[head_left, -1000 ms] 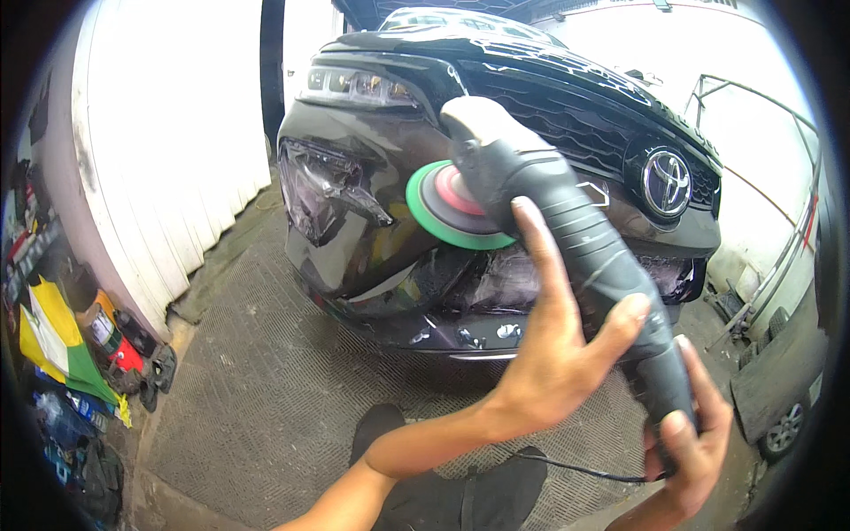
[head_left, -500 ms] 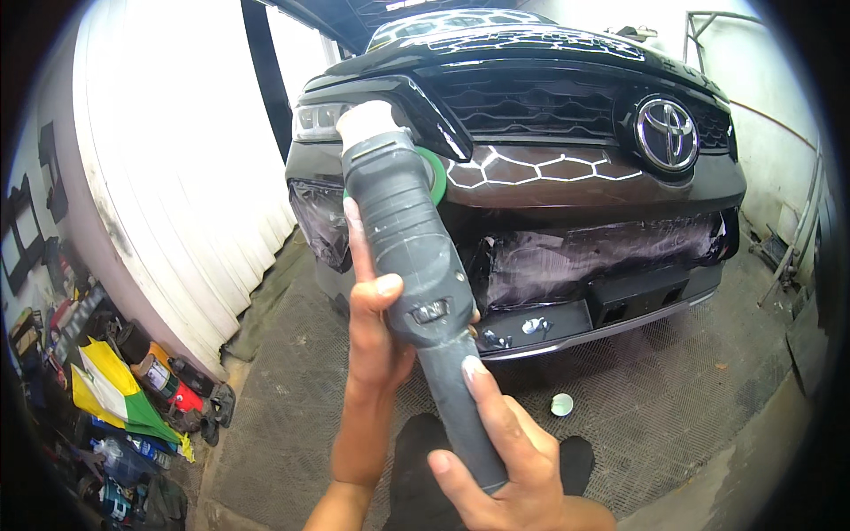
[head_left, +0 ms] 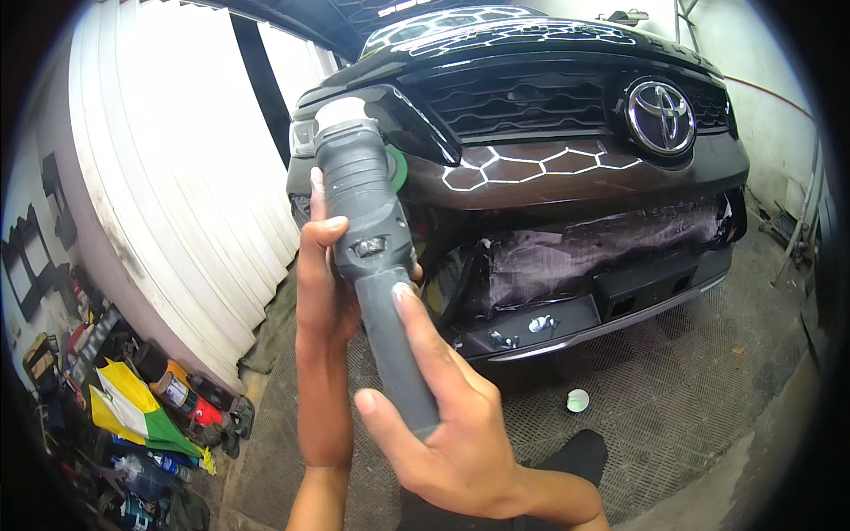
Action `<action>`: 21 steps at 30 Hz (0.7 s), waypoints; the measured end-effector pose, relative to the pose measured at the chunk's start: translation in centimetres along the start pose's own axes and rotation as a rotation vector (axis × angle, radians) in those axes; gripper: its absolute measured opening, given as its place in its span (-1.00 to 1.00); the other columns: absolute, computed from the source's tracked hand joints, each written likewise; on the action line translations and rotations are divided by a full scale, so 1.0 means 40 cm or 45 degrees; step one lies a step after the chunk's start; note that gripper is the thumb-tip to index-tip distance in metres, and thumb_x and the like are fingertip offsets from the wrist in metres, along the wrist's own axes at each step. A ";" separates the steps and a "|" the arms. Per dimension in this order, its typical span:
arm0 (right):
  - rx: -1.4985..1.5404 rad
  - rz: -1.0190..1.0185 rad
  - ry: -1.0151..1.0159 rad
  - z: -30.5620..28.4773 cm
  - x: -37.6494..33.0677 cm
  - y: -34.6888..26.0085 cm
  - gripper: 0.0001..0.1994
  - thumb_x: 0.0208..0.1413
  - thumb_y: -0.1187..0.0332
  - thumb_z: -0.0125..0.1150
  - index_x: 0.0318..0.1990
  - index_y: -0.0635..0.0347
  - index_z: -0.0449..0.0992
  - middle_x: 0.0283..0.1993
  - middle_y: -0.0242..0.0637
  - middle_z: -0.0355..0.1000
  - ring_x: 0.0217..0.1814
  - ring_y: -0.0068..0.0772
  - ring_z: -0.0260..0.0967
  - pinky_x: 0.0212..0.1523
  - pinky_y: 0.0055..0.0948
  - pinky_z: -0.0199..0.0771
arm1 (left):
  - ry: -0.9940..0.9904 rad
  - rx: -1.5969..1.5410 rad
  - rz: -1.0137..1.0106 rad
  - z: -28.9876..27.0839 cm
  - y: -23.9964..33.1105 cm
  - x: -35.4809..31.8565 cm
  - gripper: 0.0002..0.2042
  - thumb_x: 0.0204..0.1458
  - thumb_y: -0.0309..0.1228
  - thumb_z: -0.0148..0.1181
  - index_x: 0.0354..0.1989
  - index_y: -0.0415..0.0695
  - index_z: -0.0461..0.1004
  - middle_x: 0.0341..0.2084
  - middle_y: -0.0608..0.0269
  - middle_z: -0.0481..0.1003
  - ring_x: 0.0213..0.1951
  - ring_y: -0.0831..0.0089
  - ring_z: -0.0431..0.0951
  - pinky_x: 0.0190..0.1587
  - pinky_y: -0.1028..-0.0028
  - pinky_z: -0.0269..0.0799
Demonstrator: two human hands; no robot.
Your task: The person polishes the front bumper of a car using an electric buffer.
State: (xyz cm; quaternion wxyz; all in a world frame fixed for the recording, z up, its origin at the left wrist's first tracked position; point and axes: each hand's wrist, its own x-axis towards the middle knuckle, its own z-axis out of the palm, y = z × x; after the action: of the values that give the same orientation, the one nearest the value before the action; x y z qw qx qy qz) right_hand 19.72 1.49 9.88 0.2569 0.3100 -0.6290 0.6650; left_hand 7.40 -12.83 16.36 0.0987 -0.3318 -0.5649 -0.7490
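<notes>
"Pleated white panels [head_left: 159,177] line the left of the frame. What's beside them?"
"Left hand [head_left: 320,274], closed around the polisher [head_left: 361,217], left of centre. Green pad [head_left: 397,168] peeks out behind; right hand [head_left: 465,434] grips the smooth handle [head_left: 390,354]."
"Heavy?"
"Looks it, and stiff. I'd hold exactly there, two-handed; the grooved casing [head_left: 354,168] should resist slipping."
"Further right?"
"Glossy black car [head_left: 531,199] with a streaky patch [head_left: 593,257]; below, a round cup [head_left: 577,401] on textured flooring [head_left: 699,380], lower right."
</notes>
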 end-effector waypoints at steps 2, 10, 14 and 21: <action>0.028 0.005 -0.018 0.021 0.014 0.020 -0.20 0.24 0.43 0.37 0.56 0.49 0.10 0.30 0.36 0.44 0.32 -0.01 0.53 0.26 -0.24 0.52 | 0.015 0.037 -0.032 -0.034 0.012 0.003 -0.22 0.15 -0.12 -0.01 0.53 -0.14 -0.08 -0.18 -0.11 0.52 -0.36 0.11 0.71 -0.37 0.17 0.78; -0.065 -0.013 -0.023 0.004 0.010 0.019 -0.19 0.23 0.40 0.39 0.55 0.50 0.12 0.24 0.35 0.48 0.24 0.01 0.58 0.19 -0.25 0.56 | 0.082 -0.042 -0.022 -0.024 -0.007 -0.004 -0.21 0.15 -0.14 -0.02 0.53 -0.15 -0.09 -0.17 -0.11 0.52 -0.37 0.09 0.70 -0.41 0.17 0.78; -0.075 -0.065 0.037 -0.004 -0.018 0.000 -0.20 0.24 0.39 0.38 0.56 0.47 0.13 0.06 0.26 0.49 -0.01 -0.03 0.58 0.02 -0.22 0.59 | -0.001 -0.020 0.003 0.008 -0.003 -0.015 -0.19 0.14 -0.14 -0.02 0.55 -0.15 -0.12 -0.15 -0.14 0.52 -0.36 0.08 0.70 -0.40 0.15 0.78; 0.012 -0.188 0.156 -0.004 -0.061 0.001 -0.16 0.20 0.40 0.40 0.60 0.26 0.14 -0.08 0.11 0.55 -0.14 -0.06 0.60 -0.10 -0.23 0.62 | 0.008 -0.035 -0.040 0.047 0.009 -0.048 -0.13 0.13 -0.13 -0.02 0.60 -0.14 -0.21 -0.11 -0.20 0.51 -0.34 0.07 0.71 -0.39 0.14 0.78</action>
State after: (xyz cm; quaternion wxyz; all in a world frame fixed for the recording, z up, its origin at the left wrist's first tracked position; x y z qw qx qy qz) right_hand 21.32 1.77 8.05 0.3418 0.3153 -0.5845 0.6650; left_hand 9.75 -11.68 15.74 0.0841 -0.3220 -0.5592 -0.7593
